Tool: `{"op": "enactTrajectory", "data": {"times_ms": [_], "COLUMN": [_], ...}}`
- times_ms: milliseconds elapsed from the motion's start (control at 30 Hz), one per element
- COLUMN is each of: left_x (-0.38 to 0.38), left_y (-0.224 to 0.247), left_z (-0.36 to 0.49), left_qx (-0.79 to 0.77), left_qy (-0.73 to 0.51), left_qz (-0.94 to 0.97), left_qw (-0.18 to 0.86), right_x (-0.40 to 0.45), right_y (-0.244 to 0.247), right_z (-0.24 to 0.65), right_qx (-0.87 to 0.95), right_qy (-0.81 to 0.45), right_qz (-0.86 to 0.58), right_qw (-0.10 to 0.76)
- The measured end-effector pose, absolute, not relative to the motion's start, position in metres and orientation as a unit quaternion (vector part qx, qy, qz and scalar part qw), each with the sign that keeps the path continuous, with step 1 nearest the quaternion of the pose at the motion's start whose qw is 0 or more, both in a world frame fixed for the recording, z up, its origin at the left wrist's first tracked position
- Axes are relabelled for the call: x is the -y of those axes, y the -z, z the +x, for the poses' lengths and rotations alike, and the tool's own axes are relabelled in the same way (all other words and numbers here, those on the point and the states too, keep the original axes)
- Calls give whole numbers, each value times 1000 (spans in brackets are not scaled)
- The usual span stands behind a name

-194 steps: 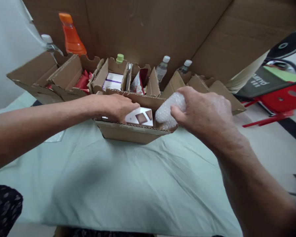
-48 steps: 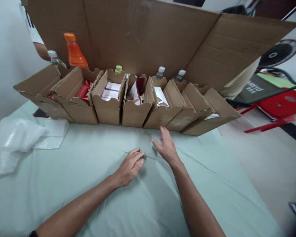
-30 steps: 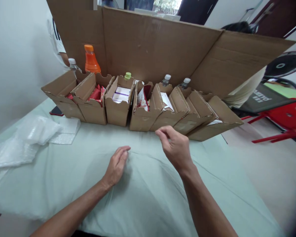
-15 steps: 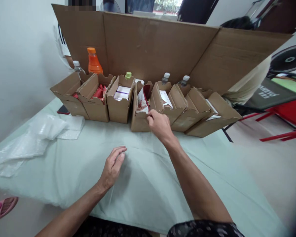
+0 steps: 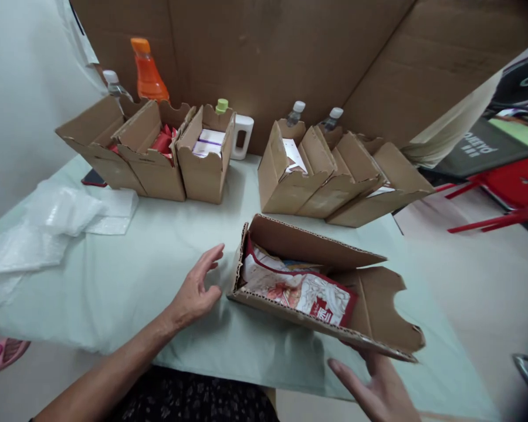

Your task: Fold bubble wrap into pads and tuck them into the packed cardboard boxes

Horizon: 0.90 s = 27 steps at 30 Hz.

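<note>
An open cardboard file box lies turned sideways near the front of the cloth-covered table. Inside it is a red and white printed food packet, with a bluish packet partly showing behind. My left hand is just left of the box's narrow end, thumb and fingers apart, holding nothing. Below the box's near right side is my right hand, its thumb stretched away. Its fingertips are partly hidden at the box's lower edge; whether they touch it I cannot tell.
Similar boxes stand in two groups at the back, left and right, with a gap between. Bottles, including an orange bottle, and a white jug stand behind. A tall cardboard screen backs them. Bubble wrap lies left.
The box with the red and white packet has come out of the row toward me and turned sideways. My right hand has moved from its front edge to its near right side.
</note>
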State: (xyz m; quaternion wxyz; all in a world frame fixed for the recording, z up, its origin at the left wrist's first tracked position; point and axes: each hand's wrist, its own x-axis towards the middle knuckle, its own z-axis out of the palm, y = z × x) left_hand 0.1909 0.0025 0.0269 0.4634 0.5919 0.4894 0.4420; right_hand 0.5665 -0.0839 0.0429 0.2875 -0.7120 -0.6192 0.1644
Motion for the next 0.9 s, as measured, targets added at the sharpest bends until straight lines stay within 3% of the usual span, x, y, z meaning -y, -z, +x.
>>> {"op": "enactTrajectory", "data": {"times_ms": [100,300,600,700,900], "left_x": [13,18,-96,-105,-67], "left_y": [-28,-21,-38,-33,-12], "left_z": [199,200,157,154,99], "left_qx": [-447,-504,-545,-557,-640], "left_qy": [-406,-459,-500,-495,-436], "left_qz": [633,613,552,562,586], "left_qw": [484,400,385,359,240], "right_x": [71,17,-118,-116,-54], "right_y": [-22,-28,-44,-30,17], "right_z": [548,508,437,433,453], "right_qx": [625,665,662,639,684], "right_qy": [-208,-221,-264,-255,-196], "right_qz": [-703,-649,-617,-628,-628], "right_qw": [267,295,334,363,315]}}
